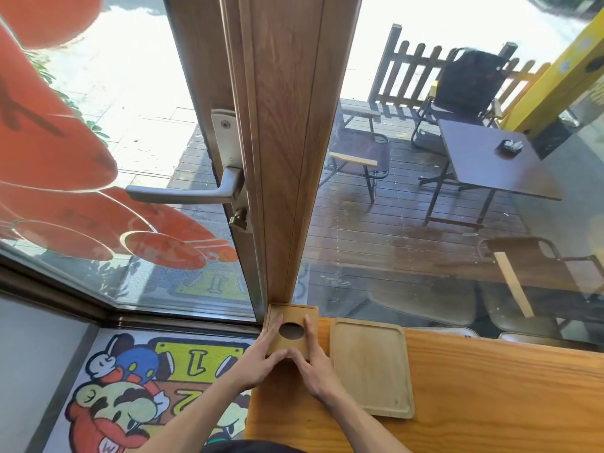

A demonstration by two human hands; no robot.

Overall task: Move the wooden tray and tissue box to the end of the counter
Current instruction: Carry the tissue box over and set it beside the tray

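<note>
A square wooden tissue box point(292, 313) with a round hole in its lid stands at the far left corner of the orange wooden counter point(490, 397), against the wooden window post. My left hand point(261, 358) grips its left side and my right hand point(310, 364) grips its right side, thumbs meeting at the near edge. Just to the right of the box, a flat, empty wooden tray point(371, 367) with rounded corners lies on the counter.
A wooden post point(287, 142) and a glass window rise right behind the box. A glass door with a metal handle point(186, 191) is at the left. A cartoon floor mat point(137, 387) lies below the counter's left end. Patio chairs and a table sit outside.
</note>
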